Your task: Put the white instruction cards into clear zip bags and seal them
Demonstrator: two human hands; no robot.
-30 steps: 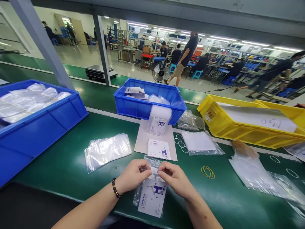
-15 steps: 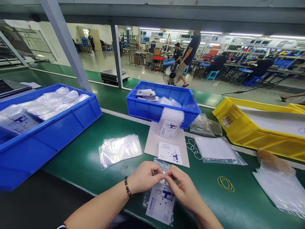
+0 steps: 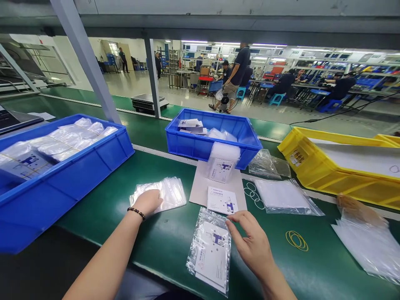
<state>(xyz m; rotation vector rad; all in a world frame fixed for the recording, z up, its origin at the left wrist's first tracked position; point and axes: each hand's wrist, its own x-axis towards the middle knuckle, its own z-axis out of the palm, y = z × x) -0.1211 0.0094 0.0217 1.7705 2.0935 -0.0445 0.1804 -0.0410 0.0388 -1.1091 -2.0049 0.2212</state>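
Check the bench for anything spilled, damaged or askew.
Nothing looks spilled or damaged. Only mildly untidy: the clear bags at the left hand lie unevenly fanned, and yellow bands sit loose on the green bench.

We see a green workbench [image 3: 168,241] bearing a stack of clear bags [image 3: 173,193], a bagged booklet [image 3: 214,250] and a cardboard sheet [image 3: 198,183]. White rings [image 3: 254,196], a bag of white sheets [image 3: 283,196] and yellow bands [image 3: 296,241] lie rightward, a yellow bin [image 3: 337,179] beyond. Blue bins [image 3: 93,162] stand behind and at left; far back, we think, rests a platform scale [image 3: 146,103].
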